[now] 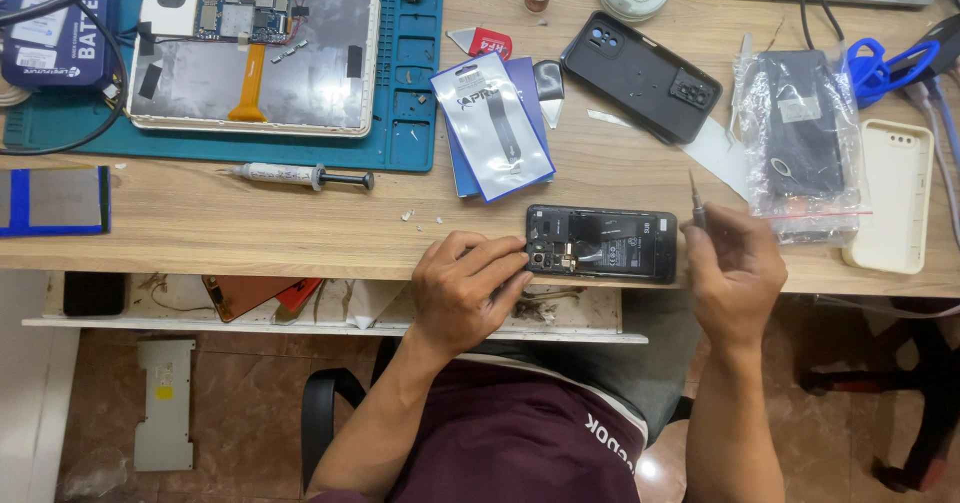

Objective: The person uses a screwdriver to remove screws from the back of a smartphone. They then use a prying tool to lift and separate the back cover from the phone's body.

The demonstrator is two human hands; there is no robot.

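Hands (470,288) at opened phone (602,244), probably touching

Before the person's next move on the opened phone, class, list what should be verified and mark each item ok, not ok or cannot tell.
1. Opened phone lies flat on the wooden table, near its front edge: ok.
2. Left hand steadies the phone, fingertips on its left end: ok.
3. Right hand has a firm grip on the thin screwdriver, tip pointing up, off the phone: ok.
4. Loose screws accounted for: cannot tell, too small to see.
5. Space around the phone is free: not ok, the bagged phone and blue-edged packet lie close by.
6. Syringe tube is out of the hands' way: ok.
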